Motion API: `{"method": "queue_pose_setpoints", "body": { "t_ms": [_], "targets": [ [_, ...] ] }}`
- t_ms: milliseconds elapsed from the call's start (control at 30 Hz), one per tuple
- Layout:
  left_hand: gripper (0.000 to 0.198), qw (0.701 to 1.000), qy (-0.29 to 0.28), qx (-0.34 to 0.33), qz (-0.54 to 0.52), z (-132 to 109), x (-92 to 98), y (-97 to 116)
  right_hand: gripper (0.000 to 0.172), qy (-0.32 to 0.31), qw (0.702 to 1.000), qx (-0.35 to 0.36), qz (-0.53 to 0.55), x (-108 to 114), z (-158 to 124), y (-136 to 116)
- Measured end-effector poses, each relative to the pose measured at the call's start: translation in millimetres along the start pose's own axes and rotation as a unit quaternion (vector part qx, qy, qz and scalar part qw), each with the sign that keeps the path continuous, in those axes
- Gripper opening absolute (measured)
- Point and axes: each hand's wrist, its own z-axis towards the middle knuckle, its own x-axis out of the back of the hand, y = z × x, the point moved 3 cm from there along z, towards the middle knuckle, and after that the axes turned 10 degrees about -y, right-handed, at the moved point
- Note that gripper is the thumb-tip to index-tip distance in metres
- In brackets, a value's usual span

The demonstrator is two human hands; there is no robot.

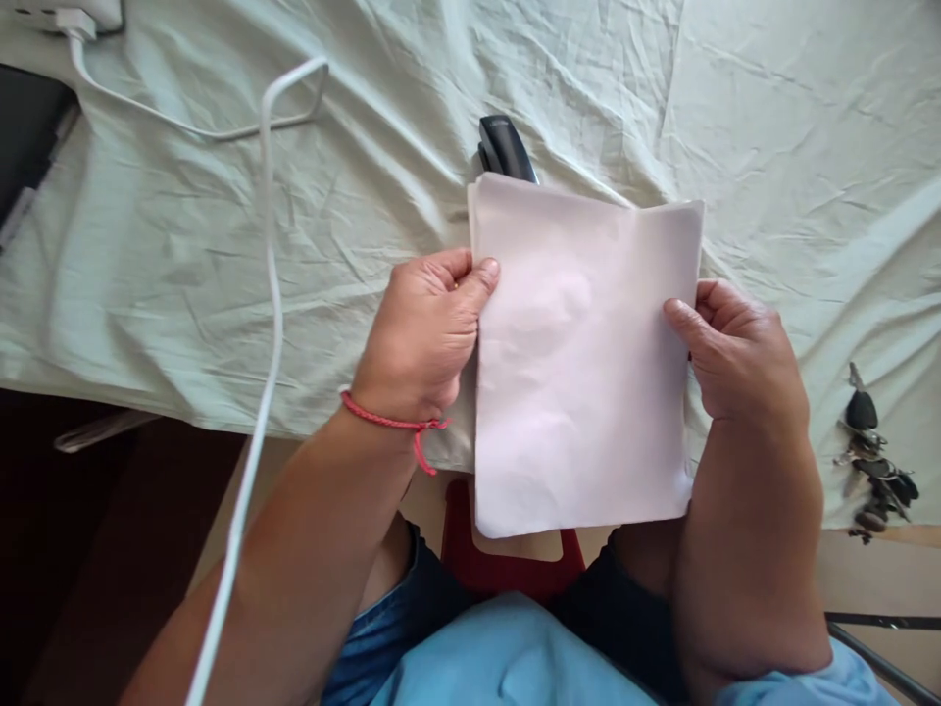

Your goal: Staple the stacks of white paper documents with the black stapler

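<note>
A small stack of blank white paper sheets (pixel 580 363) is held up between my two hands, over the near edge of the cloth-covered surface. My left hand (pixel 426 324) pinches the left edge, thumb on top and fingers behind. On the right edge, my right hand (pixel 742 343) grips the same way, its fingertips partly hidden by the paper. The sheets bend slightly near the top right. Just beyond their top edge lies a black stapler (pixel 509 149), its near end covered by the paper.
A pale green wrinkled cloth (pixel 368 176) covers the surface. On the left, a white cable (pixel 272 265) runs from a white power strip (pixel 74 14) toward me, near a dark device (pixel 29 137). A bunch of keys (pixel 874 461) lies at right. Below is a red stool (pixel 507 569).
</note>
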Motion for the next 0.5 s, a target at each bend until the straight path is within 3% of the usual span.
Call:
{"method": "queue_pose_setpoints", "body": {
  "t_ms": [133, 300, 500],
  "targets": [
    [0.019, 1.0, 0.005, -0.012, -0.001, 7, -12.1, -9, 0.018, -0.011, 1.0, -0.008, 0.024, 4, 4, 3],
    [0.018, 0.999, 0.02, -0.039, -0.001, 13, -15.5, -9, 0.016, -0.006, 0.998, 0.012, 0.068, 6, 10, 7],
    [0.025, 0.998, 0.052, 0.018, -0.035, 10, -14.2, 0, 0.02, -0.007, 0.996, -0.004, 0.093, 8, 9, 7]
  ]
}}
